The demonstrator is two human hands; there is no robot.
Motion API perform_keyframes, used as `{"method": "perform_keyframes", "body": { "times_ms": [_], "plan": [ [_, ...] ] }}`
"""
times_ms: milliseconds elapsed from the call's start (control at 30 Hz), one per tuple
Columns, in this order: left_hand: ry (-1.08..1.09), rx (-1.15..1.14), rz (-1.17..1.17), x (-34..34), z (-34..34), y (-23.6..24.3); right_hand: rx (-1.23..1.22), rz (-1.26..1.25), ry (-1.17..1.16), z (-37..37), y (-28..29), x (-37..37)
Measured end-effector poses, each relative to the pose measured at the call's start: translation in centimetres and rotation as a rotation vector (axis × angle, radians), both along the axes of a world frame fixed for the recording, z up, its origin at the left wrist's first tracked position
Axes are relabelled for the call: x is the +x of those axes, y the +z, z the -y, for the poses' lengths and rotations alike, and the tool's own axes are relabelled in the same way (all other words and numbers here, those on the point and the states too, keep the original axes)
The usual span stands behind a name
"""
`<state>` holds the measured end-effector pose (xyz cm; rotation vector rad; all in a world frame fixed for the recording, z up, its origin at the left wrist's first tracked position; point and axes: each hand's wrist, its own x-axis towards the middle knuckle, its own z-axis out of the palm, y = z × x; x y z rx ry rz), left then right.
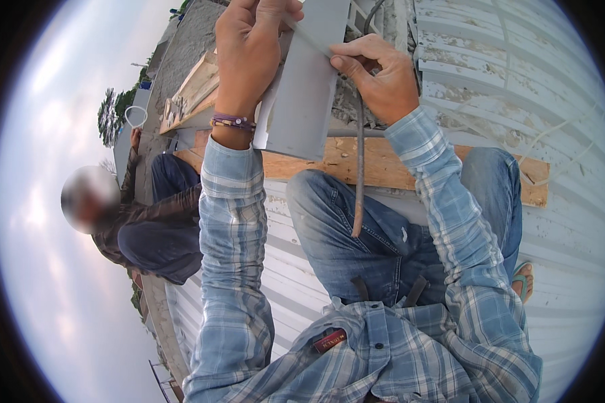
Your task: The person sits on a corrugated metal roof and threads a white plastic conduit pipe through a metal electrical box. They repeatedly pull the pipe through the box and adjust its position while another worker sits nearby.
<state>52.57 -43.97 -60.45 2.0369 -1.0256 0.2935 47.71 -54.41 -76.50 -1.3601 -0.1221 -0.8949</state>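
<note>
A thin pale strip [310,37] is stretched between my two hands, across the face of a long grey sheet-metal piece [301,101]. My left hand [250,57], with bracelets at the wrist, pinches its upper end near the top edge of the view. The other end is gripped between thumb and forefinger of my right hand [378,72]. What the strip is made of is hard to tell. Below my right hand a dark rod or cable [359,171] hangs down in front of my knees, apart from my fingers.
A wooden plank [396,161] lies across in front of my knees on white corrugated roofing [551,248]. At left a co-worker [154,221] sits with one arm raised near a white ring [136,117]. More boards [198,87] rest by a rough concrete wall [188,43].
</note>
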Motion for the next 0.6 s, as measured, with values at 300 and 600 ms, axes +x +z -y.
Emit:
{"method": "perform_keyframes", "body": {
  "times_ms": [300, 600],
  "plan": [
    [0.008, -0.078, -0.042, 1.2, -0.2, -0.7, -0.020, 0.068, -0.042, 0.1, 0.5, 0.0],
    [0.061, -0.391, 0.104, 3.7, -1.9, 6.1, 0.055, -0.022, 0.140, 2.9, -3.7, 1.8]
  ]
}}
